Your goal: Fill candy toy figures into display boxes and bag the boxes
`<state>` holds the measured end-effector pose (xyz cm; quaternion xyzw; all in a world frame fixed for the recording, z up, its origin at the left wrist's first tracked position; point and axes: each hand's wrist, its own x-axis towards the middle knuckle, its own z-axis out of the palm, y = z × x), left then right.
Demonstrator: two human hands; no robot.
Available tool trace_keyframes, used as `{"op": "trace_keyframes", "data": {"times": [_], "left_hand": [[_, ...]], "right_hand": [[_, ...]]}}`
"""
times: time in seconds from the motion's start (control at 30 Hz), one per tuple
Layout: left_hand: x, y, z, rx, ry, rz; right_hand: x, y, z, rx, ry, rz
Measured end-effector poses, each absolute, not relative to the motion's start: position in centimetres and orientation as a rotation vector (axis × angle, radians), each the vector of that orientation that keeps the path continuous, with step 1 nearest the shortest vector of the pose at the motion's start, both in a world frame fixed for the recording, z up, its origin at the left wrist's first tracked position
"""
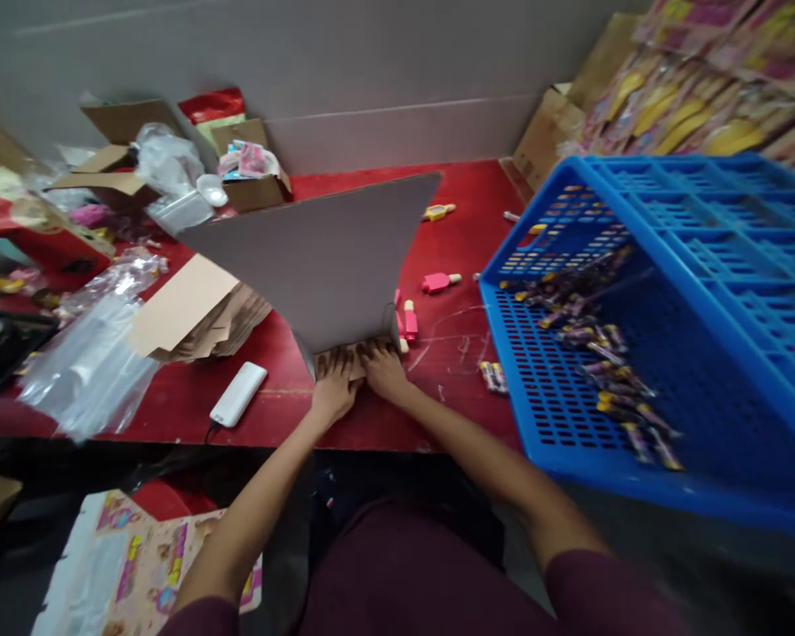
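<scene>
A large cardboard sheet (318, 256), grey on the face toward me, stands tilted up from the table's front part. Along its lower edge runs a narrow brown folded flap (352, 348). My left hand (335, 384) lies on this flap with its fingers spread and pointing away from me. Close beside it, my right hand (382, 369) presses on the right part of the same flap, fingers also spread out. Neither hand appears to grip anything. Just right of the sheet lie pink bottle-like pieces (409, 320), partly hidden by it.
A blue plastic crate (523, 380) on its side at right holds several small wrapped items. Left lie a brown cardboard stack (185, 309), a white power bank (238, 394) and clear plastic bags (93, 371). Small open boxes (258, 190) stand at the back of the red table (284, 406).
</scene>
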<state>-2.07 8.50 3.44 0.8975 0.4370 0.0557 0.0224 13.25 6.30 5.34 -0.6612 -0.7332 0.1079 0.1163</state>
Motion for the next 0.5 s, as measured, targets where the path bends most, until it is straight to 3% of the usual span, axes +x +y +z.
{"op": "trace_keyframes", "data": {"times": [0.33, 0.5], "left_hand": [[-6.8, 7.3, 3.5, 2.556, 1.478, 0.382], [-3.8, 5.0, 5.8, 2.278, 1.382, 0.835]], "right_hand": [[20.5, 7.2, 5.4, -2.185, -1.236, 0.250], [22.9, 9.6, 4.6, -2.205, -1.064, 0.317]]}}
